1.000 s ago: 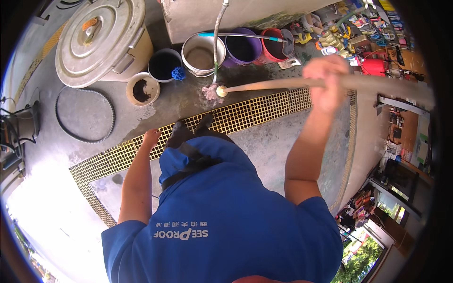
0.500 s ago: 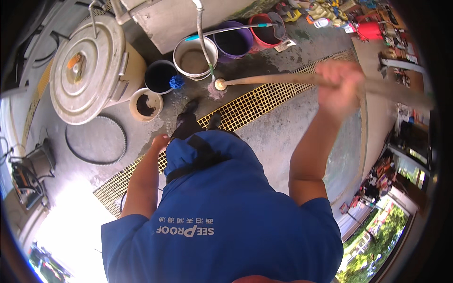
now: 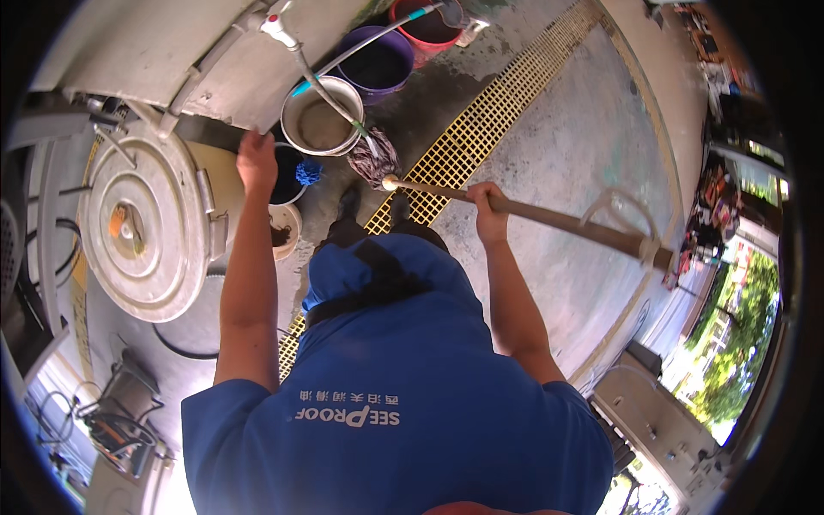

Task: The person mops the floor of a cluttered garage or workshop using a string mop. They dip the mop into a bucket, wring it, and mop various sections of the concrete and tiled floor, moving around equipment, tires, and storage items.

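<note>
A mop with a long wooden handle (image 3: 549, 215) slants out to the right, and my right hand (image 3: 489, 210) is wrapped round it. The loop at its upper end hangs loose. Its grey-pink string head (image 3: 375, 159) rests on the floor by my feet, beside the white bucket (image 3: 322, 142). Above the mop head ends a pale hose (image 3: 322, 90), which runs down from a white tap (image 3: 276, 27) with a red spot. My left hand (image 3: 256, 161) reaches forward near the black bucket (image 3: 283, 184), its fingers loosely bent, with nothing visible in them.
Purple (image 3: 375, 84) and red (image 3: 414, 39) buckets stand farther off; a teal-and-grey pole (image 3: 369, 43) lies across the rims. A big lidded drum (image 3: 176, 249) stands left. A yellow floor grating (image 3: 489, 107) crosses diagonally. A blue mop head (image 3: 307, 172) hangs at the black bucket.
My right hand has come lower and nearer, bringing the handle down. My left hand has risen forward from beside my hip. My view has turned, and the mop head shows more fully.
</note>
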A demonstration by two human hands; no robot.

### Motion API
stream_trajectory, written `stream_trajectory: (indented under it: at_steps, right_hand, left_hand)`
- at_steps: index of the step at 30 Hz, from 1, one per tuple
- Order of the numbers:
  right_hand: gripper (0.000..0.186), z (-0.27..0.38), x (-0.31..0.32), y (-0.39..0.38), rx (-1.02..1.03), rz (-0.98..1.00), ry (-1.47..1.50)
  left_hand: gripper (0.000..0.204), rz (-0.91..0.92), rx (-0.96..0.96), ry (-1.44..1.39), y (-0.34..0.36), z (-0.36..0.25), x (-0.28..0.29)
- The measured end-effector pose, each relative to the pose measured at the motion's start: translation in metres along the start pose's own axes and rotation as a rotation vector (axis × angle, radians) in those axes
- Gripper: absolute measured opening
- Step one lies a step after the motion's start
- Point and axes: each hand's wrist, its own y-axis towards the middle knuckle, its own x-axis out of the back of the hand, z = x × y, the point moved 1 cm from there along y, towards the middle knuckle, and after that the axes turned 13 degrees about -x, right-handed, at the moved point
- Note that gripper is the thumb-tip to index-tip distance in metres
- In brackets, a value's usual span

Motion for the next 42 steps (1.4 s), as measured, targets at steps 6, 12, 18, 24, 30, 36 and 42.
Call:
stream_trajectory:
  at_steps: [6, 12, 18, 24, 30, 36, 42]
  right_hand:
    - [0.014, 0.017, -0.015, -0.055, -0.258, 0.029, -0.224]
    - [0.034, -0.010, 0.003, -0.110, -0.564, 0.266, -0.359]
    - [0.041, 0.016, 0.010, -0.174, -1.139, 0.145, 0.532]
    - [0.060, 0.040, 0.002, -0.225, -1.178, 0.172, 0.390]
    - [0.053, -0.071, 0.028, -0.247, -1.424, 0.249, -0.009]
    - [0.020, -0.195, 0.047, -0.181, -1.114, 0.301, -1.012]
    - [0.022, -0.186, 0.040, -0.169, -1.079, 0.182, -0.954]
  left_hand:
    - [0.052, -0.380, -0.877, 0.242, 0.109, -0.158, 0.045]
    - [0.051, -0.116, -0.970, 0.389, 0.193, -0.180, 0.018]
    - [0.045, 0.354, -0.699, 0.430, 0.188, -0.180, -0.011]
    - [0.039, 0.209, -0.750, 0.490, 0.193, -0.169, -0.020]
    - [0.030, 0.313, -0.668, 0.452, 0.185, -0.181, -0.017]
    - [0.023, 0.271, -1.034, 0.470, 0.159, -0.172, -0.015]
    - [0.030, 0.085, -0.997, 0.672, 0.132, -0.182, -0.012]
